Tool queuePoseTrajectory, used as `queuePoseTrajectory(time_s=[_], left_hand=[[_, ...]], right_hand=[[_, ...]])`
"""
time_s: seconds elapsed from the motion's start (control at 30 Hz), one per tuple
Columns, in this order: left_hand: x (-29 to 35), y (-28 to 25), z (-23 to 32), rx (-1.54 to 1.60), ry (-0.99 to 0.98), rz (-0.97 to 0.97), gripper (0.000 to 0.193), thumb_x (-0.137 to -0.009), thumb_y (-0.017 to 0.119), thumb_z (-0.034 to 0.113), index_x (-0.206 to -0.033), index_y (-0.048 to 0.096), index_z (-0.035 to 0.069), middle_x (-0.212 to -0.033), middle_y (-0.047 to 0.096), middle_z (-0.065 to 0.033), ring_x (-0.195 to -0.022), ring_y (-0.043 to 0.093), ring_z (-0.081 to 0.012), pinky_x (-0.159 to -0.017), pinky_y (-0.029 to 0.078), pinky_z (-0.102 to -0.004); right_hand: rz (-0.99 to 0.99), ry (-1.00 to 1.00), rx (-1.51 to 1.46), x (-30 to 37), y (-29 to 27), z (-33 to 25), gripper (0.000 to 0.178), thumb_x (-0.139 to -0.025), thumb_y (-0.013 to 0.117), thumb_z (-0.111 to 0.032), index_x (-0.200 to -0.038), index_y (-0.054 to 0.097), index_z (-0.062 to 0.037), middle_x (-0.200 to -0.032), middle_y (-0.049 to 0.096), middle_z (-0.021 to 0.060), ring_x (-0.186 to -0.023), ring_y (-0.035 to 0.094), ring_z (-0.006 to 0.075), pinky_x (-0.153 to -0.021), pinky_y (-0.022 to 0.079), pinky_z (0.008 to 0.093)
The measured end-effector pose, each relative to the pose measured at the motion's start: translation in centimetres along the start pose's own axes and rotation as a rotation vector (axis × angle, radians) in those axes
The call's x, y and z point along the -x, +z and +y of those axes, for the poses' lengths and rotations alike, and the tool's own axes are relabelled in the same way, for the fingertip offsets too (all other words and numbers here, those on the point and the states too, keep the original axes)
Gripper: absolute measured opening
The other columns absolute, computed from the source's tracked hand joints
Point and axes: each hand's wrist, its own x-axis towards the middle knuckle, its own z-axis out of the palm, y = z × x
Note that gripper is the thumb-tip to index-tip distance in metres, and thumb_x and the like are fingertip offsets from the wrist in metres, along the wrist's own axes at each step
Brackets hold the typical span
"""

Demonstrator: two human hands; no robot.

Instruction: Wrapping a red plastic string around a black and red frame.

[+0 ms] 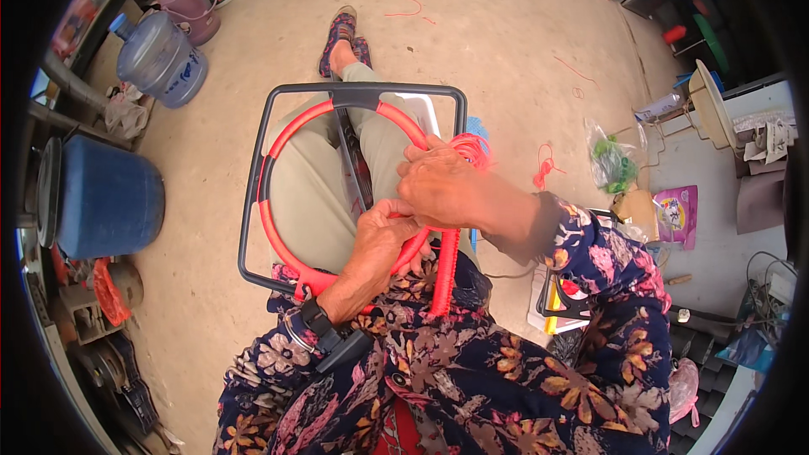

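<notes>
A black frame with rounded corners [268,122] lies across my lap, with a red ring [278,240] joined inside it. Tight red cord wrapping [445,274] covers the lower right side of the frame. My left hand [371,240] reaches over the ring's lower edge, its thumb and forefinger pinched on the cord by that side. Just above, my right hand [442,185] is closed on the red cord, its fingertips meeting the left ones. A loose bundle of red cord [472,150] sticks out beyond the right knuckles. The exact pinch points are hidden.
To the left stand a blue barrel [114,198], a clear water jug [162,59] and a pink thermos [187,7]. Scraps of red cord [546,167] lie on the concrete floor [506,50]. Right are a plastic bag [615,156] and a purple packet [677,215].
</notes>
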Motion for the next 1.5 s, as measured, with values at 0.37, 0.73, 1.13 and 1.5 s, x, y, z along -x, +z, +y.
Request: queuePoseTrajectory(time_s=[0.37,0.73,1.13,1.5], left_hand=[[-0.7,0.0,-0.5,0.014,-0.040,-0.020,0.013,-0.092,0.053,0.006,-0.100,0.053,-0.004,-0.064,0.061,-0.0140,-0.041,0.054,-0.0173,-0.033,0.038,-0.0254],[0.0,-0.3,0.2,0.013,-0.067,-0.088,0.019,-0.094,0.053,0.014,-0.101,0.055,-0.004,-0.065,0.060,-0.0121,-0.041,0.052,-0.0161,-0.037,0.039,-0.0258],[0.9,0.0,0.9,0.045,-0.035,-0.118,0.020,-0.095,0.051,0.013,-0.104,0.056,-0.004,-0.070,0.061,-0.0122,-0.045,0.054,-0.0148,-0.038,0.040,-0.0235],[0.5,-0.5,0.6,0.037,-0.030,-0.121,0.029,-0.094,0.054,0.014,-0.117,0.046,-0.003,-0.068,0.061,-0.0129,-0.043,0.054,-0.0162,-0.037,0.041,-0.0248]], right_hand=[[-0.131,0.026,-0.251,0.9,-0.4,1.0,0.030,-0.077,0.065,-0.023,-0.102,0.062,-0.0056,-0.083,0.064,0.0128,-0.093,0.060,0.0294,-0.087,0.040,0.0428],[0.329,0.655,-1.054,9.8,2.7,-0.7,0.014,-0.089,0.061,-0.015,-0.096,0.063,-0.0022,-0.090,0.063,0.0038,-0.076,0.057,0.0134,-0.063,0.043,0.0286],[0.284,0.282,-1.886,6.5,7.8,-2.3,0.038,-0.099,0.050,-0.033,-0.121,0.055,-0.0028,-0.104,0.060,-0.0001,-0.092,0.051,0.0055,-0.081,0.045,0.0244],[0.301,0.520,-1.444,9.1,7.5,-1.6,0.016,-0.088,0.060,-0.012,-0.098,0.064,0.0000,-0.083,0.061,0.0057,-0.082,0.055,0.0097,-0.070,0.045,0.0282]])
